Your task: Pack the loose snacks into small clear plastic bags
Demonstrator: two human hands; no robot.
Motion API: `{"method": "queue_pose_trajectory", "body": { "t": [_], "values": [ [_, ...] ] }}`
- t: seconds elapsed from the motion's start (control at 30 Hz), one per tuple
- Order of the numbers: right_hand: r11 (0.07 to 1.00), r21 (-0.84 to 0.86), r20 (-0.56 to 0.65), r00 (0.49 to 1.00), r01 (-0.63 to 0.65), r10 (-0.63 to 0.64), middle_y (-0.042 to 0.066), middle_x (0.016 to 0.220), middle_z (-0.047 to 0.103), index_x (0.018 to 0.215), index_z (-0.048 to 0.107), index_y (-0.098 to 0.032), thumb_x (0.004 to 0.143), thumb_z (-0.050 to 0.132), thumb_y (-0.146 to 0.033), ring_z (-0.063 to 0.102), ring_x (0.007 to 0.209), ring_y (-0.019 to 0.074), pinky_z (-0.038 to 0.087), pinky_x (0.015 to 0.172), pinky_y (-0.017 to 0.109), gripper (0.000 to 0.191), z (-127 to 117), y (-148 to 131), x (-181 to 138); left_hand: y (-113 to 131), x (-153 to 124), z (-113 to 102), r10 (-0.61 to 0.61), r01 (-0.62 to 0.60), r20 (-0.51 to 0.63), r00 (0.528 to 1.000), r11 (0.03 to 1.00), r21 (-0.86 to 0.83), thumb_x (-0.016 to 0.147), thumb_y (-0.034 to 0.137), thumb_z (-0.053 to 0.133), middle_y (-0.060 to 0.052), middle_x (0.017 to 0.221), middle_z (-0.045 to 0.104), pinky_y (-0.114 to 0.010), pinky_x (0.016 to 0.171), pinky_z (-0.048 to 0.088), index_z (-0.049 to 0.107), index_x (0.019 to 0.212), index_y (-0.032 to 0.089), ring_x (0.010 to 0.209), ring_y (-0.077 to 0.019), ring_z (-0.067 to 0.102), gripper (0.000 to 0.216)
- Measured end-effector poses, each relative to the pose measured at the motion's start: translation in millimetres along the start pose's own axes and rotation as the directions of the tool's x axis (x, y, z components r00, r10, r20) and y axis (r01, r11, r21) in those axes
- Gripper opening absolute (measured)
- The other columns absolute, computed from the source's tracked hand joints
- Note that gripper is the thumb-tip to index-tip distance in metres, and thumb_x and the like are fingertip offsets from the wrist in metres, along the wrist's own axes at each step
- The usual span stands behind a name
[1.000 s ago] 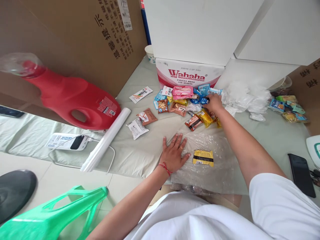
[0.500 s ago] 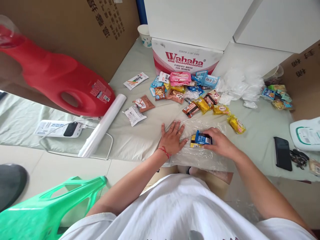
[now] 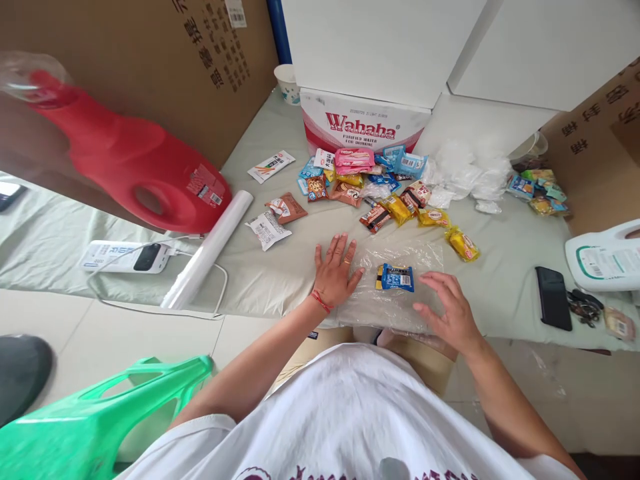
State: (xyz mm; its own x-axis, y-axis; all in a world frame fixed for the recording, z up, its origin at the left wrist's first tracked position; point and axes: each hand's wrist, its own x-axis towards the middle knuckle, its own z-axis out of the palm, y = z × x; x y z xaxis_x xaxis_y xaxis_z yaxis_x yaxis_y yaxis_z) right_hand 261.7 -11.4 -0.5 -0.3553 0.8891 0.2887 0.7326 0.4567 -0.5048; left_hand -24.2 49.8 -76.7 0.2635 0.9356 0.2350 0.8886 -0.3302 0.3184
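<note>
A sheet of clear plastic film [image 3: 400, 300] lies flat on the pale cloth in front of me. On it a blue snack packet [image 3: 397, 277] rests on top of a yellow one [image 3: 380, 277]. My left hand [image 3: 336, 272] presses flat on the film's left edge, fingers spread. My right hand [image 3: 447, 312] hovers open over the film's right part, just right of the blue packet and holding nothing. A heap of small snack packets [image 3: 367, 180] lies farther back.
A Wahaha carton [image 3: 365, 123] stands behind the heap. A red jug [image 3: 125, 163], a film roll [image 3: 207, 250] and a power bank [image 3: 125, 257] lie left. Crumpled plastic [image 3: 465, 177], a phone [image 3: 553, 307] and a white jug [image 3: 605, 260] are right. A green stool [image 3: 95, 420] is near left.
My right hand took a blue packet from the heap, set it on the yellow packet on the film, then let go and drew back to the right. My left hand stayed flat.
</note>
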Motion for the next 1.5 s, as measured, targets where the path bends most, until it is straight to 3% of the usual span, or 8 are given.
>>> {"method": "queue_pose_trajectory", "body": {
  "t": [0.13, 0.27, 0.47, 0.73, 1.17, 1.33, 1.43, 1.5],
  "values": [
    [0.991, -0.088, 0.101, 0.991, 0.102, -0.092, 0.016, 0.144, 0.055, 0.153, 0.045, -0.027, 0.089, 0.076, -0.051, 0.048, 0.136, 0.0379, 0.045, 0.112, 0.063, 0.076, 21, -6, -49, -12, -18, 3, 0.276, -0.279, -0.15, 0.949, 0.96, 0.003, 0.1, 0.026, 0.052, -0.011, 0.156, 0.055, -0.058, 0.131, -0.001, 0.048, 0.155, 0.03, 0.154, -0.0276, 0.038, 0.055],
    [0.987, -0.159, 0.03, 0.999, 0.035, -0.031, 0.013, 0.14, 0.059, 0.135, 0.063, -0.029, 0.098, 0.064, -0.025, 0.052, 0.132, 0.0344, 0.05, 0.107, 0.061, 0.037, 41, 3, -75, -23, -27, -2, 0.459, -0.463, -0.07, 0.885, 0.885, -0.042, 0.095, 0.01, 0.052, 0.001, 0.147, 0.064, -0.057, 0.131, -0.003, 0.053, 0.148, 0.047, 0.148, -0.0223, 0.048, 0.064],
    [0.998, 0.059, -0.001, 1.0, -0.003, 0.003, 0.009, 0.119, 0.068, 0.113, 0.072, -0.028, 0.1, 0.058, -0.019, 0.067, 0.108, 0.0237, 0.06, 0.089, 0.041, 0.021, 23, 10, -44, -26, -9, -5, 0.084, -0.075, 0.066, 0.994, 0.989, -0.125, 0.092, 0.023, 0.056, -0.017, 0.153, 0.055, -0.068, 0.126, 0.018, 0.058, 0.142, 0.021, 0.15, -0.0349, 0.042, 0.051],
    [0.993, 0.108, 0.181, 0.983, -0.054, 0.034, 0.008, 0.123, 0.072, 0.104, 0.074, -0.026, 0.101, 0.054, -0.027, 0.073, 0.101, 0.0205, 0.059, 0.086, 0.035, 0.02, 2, 33, 24, -31, -8, -1, -0.21, 0.172, -0.066, 0.975, 0.914, -0.369, 0.085, 0.024, 0.06, -0.018, 0.136, 0.057, -0.053, 0.115, 0.046, 0.056, 0.133, 0.015, 0.131, -0.0322, 0.055, 0.05],
    [0.996, 0.086, 0.296, 0.955, -0.014, -0.012, 0.007, 0.143, 0.066, 0.094, 0.071, -0.024, 0.097, 0.052, -0.022, 0.068, 0.124, 0.0236, 0.056, 0.096, 0.039, 0.02, 9, 44, 48, 5, 12, -22, 0.238, -0.159, 0.13, 0.963, 0.883, -0.441, 0.073, 0.07, 0.078, -0.022, 0.156, 0.047, -0.063, 0.125, 0.024, 0.035, 0.159, 0.018, 0.147, -0.0397, 0.043, 0.11],
    [0.994, 0.101, 0.281, 0.96, -0.036, 0.006, 0.007, 0.143, 0.066, 0.092, 0.071, -0.024, 0.096, 0.053, -0.021, 0.069, 0.121, 0.0228, 0.056, 0.096, 0.037, 0.018, 9, 46, 51, 19, 27, -18, 0.133, -0.047, 0.143, 0.981, 0.872, -0.487, 0.091, 0.044, 0.066, -0.008, 0.1, 0.075, -0.049, 0.106, 0.044, 0.076, 0.105, 0.022, 0.108, -0.0278, 0.066, 0.027],
    [0.992, 0.116, 0.261, 0.965, -0.057, 0.025, 0.008, 0.14, 0.068, 0.093, 0.072, -0.024, 0.096, 0.054, -0.022, 0.07, 0.119, 0.0217, 0.056, 0.094, 0.036, 0.019, 9, 47, 53, 15, 36, -12, -0.122, 0.189, 0.151, 0.981, 0.769, -0.61, 0.091, 0.035, 0.059, -0.004, 0.084, 0.074, -0.037, 0.089, 0.05, 0.073, 0.085, 0.02, 0.086, -0.0202, 0.067, 0.021],
    [0.988, 0.131, 0.245, 0.969, -0.075, 0.041, 0.008, 0.136, 0.069, 0.094, 0.073, -0.023, 0.096, 0.054, -0.024, 0.072, 0.112, 0.0211, 0.056, 0.09, 0.035, 0.019, 10, 48, 54, 9, 42, -8, -0.324, 0.385, 0.218, 0.921, 0.663, -0.642, 0.088, 0.037, 0.06, -0.002, 0.076, 0.071, -0.03, 0.073, 0.049, 0.07, 0.081, 0.019, 0.072, -0.0166, 0.062, 0.022]
  ]
}}
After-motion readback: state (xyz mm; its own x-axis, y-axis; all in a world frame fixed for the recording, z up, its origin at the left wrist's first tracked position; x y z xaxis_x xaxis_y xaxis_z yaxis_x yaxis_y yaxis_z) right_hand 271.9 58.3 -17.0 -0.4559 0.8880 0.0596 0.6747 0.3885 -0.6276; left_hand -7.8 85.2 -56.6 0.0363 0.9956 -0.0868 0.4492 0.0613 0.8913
